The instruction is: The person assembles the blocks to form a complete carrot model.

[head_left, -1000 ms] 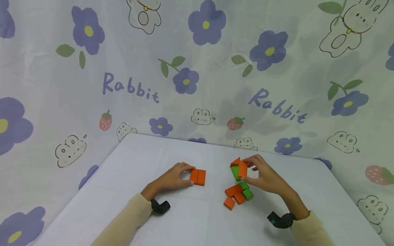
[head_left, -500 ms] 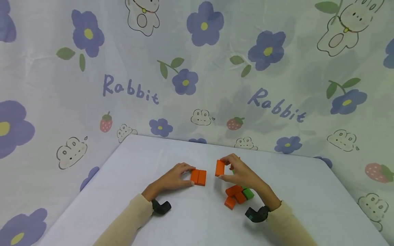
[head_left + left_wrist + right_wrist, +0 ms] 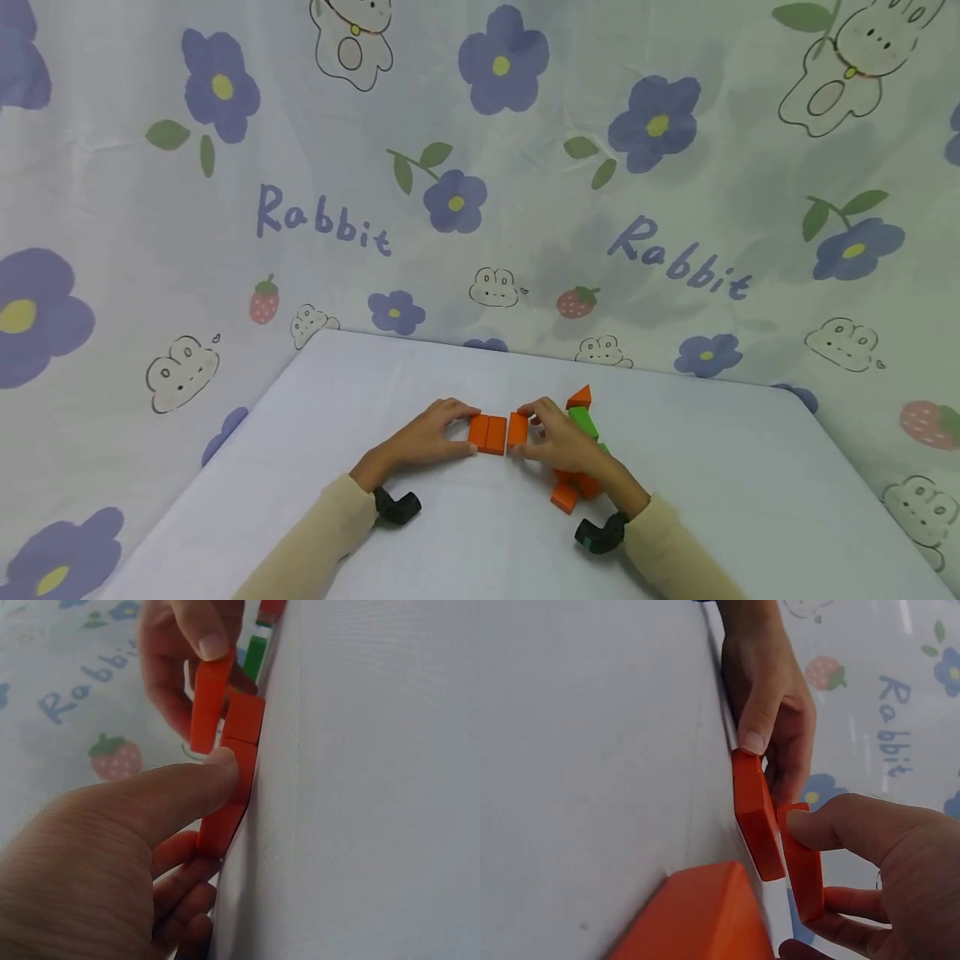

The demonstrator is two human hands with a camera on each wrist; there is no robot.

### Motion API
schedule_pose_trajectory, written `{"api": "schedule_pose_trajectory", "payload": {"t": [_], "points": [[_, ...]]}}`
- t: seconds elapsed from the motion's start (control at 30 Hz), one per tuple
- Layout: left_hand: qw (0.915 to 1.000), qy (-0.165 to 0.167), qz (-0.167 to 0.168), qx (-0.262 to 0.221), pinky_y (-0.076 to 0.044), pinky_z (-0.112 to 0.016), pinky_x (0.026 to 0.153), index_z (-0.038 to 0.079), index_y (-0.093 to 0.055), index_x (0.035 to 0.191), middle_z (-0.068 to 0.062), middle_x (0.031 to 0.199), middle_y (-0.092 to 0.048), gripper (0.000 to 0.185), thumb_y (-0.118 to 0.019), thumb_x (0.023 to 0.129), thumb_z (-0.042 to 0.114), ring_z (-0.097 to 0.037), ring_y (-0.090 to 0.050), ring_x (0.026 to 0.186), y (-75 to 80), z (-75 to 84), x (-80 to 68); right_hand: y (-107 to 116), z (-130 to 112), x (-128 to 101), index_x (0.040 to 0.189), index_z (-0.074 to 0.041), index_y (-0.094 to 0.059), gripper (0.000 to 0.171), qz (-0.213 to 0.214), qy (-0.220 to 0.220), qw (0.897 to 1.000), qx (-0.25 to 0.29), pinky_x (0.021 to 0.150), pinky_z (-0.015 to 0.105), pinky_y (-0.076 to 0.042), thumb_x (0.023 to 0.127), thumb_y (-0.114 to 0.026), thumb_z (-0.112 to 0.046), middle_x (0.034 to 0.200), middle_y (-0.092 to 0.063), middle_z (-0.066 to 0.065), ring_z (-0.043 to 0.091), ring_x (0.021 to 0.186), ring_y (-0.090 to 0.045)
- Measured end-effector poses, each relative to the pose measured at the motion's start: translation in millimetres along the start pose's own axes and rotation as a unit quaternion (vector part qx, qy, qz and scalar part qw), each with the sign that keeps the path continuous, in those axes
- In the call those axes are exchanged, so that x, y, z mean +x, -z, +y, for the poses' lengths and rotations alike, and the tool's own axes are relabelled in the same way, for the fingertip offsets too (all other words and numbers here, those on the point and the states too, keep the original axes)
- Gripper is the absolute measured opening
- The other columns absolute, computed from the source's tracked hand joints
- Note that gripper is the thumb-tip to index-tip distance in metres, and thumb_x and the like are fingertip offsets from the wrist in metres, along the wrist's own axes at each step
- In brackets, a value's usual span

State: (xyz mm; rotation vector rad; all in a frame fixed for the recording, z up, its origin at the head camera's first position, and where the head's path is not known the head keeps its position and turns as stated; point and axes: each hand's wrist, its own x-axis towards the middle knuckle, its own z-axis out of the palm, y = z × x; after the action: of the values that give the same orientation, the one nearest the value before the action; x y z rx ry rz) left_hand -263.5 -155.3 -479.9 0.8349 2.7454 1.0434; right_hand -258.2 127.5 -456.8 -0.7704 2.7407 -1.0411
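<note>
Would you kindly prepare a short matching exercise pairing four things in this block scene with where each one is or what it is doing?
Things:
1. left hand
2. right hand
3. orange triangular block
4. pair of orange blocks

Places or states:
A. lying flat side by side on the white table
B. pinching a third orange block, tilted beside the pair
C. at the far end of the pile, untouched
D. holding the pair at its left edge

Pairs: 1-D, 2-B, 3-C, 4-A
</note>
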Motion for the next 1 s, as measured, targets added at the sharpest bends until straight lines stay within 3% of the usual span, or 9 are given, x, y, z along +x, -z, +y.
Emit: {"api": "schedule_pose_trajectory", "payload": {"t": [0.3,0.53,1.0], "points": [[0.9999,-0.001,0.005,0.011,-0.04,-0.05,0.113,0.021,-0.059,0.139,0.0,0.135,-0.058,0.059,-0.075,0.087,0.042,-0.021,-0.047,0.131,-0.3,0.7,1.2,-10.4,8.9,0.9,0.132,-0.008,-0.055,0.057,0.003,0.025,1.0,-0.016,0.095,0.039,-0.052,0.086,-0.079,-0.031,0.124,-0.055,0.004,0.017,0.109,-0.051],[1.0,-0.004,0.004,0.008,-0.04,-0.051,0.112,0.019,-0.058,0.14,-0.002,0.136,-0.058,0.061,-0.075,0.087,0.045,-0.023,-0.047,0.131,-0.4,0.3,1.4,-14.3,8.6,1.9,0.132,-0.011,-0.056,0.055,0.006,0.017,0.999,-0.035,0.103,0.044,-0.049,0.085,-0.08,-0.029,0.128,-0.056,0.004,0.019,0.113,-0.05],[1.0,0.007,-0.001,0.007,-0.04,-0.053,0.113,0.021,-0.057,0.14,-0.001,0.139,-0.057,0.062,-0.074,0.087,0.047,-0.023,-0.046,0.133,-0.9,0.7,1.7,-16.1,6.8,1.0,0.132,-0.013,-0.058,0.054,0.003,0.001,0.999,-0.055,0.107,0.046,-0.047,0.085,-0.08,-0.03,0.131,-0.057,0.004,0.024,0.121,-0.048]]}}
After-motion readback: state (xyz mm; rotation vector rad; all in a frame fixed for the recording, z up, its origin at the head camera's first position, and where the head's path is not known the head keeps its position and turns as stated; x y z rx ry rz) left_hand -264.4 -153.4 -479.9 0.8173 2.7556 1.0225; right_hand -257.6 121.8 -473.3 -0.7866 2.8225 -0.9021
